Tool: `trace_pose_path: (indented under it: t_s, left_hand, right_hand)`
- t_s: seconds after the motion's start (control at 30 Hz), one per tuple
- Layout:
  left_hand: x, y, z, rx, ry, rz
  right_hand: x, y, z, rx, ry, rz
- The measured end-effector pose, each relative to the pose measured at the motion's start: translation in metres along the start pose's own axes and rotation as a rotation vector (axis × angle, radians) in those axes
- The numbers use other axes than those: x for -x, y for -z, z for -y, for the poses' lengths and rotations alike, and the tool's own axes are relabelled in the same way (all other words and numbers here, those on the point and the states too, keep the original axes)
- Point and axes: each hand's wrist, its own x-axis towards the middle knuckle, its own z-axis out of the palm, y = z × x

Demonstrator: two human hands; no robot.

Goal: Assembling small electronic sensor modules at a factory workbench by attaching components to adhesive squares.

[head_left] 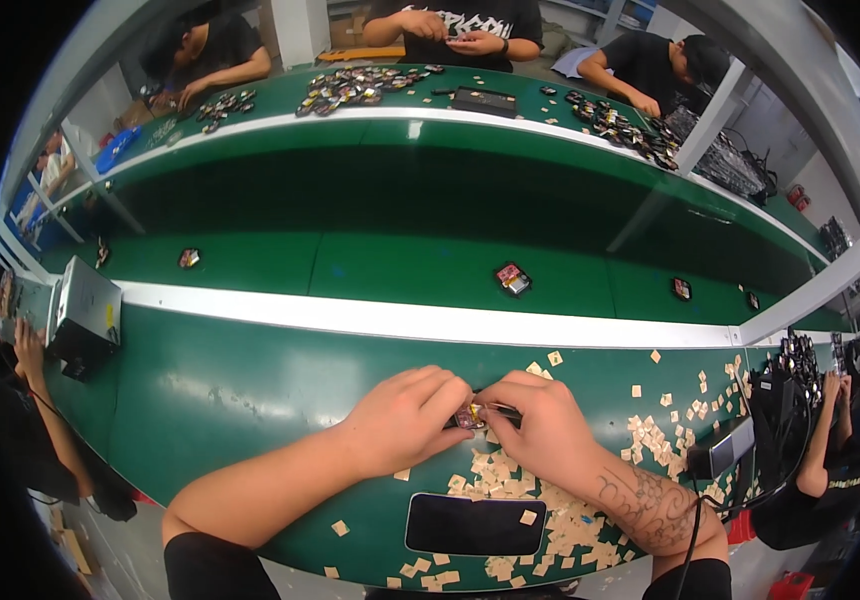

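Over the green worktop, my left hand [412, 418] closes its thumb and fingers round a small electronic module [469, 414]. Red, yellow and silver show on the module between my fingertips. My right hand [538, 420] meets its right side in a pinch. Something thin and dark shows between that thumb and forefinger, too covered to name. Below the hands lies a black-screened phone [475, 525] with a small tan square on it. Many more tan paper squares [498, 474] are strewn beside and under my right forearm.
Beyond a white rail [410, 318] runs a green conveyor belt [370, 270] carrying several spaced modules [513, 279]. A grey metal box [89, 310] stands left; a black-and-silver device [721, 449] with cables sits right. Across the belt, people work beside heaped modules [360, 88].
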Motion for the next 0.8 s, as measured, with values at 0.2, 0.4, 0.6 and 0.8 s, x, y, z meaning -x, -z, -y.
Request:
trace_pose_path:
  t_s: [0.2, 0.4, 0.6, 0.8]
  left_hand:
    - [-0.005, -0.005, -0.005, 0.010, -0.101, -0.161]
    - [-0.007, -0.005, -0.006, 0.473, 0.327, -0.029]
    - [-0.011, -0.011, -0.005, 0.618, 0.476, -0.015]
    - [-0.013, -0.016, -0.002, 0.428, 0.422, 0.001]
  right_hand:
    - [-0.002, 0.013, -0.002, -0.271, -0.090, -0.018]
    - [0.002, 0.018, -0.002, -0.377, -0.062, -0.004]
    - [0.005, 0.016, -0.001, -0.323, -0.022, -0.031]
    - [0.000, 0.015, -0.008, -0.317, -0.036, -0.040]
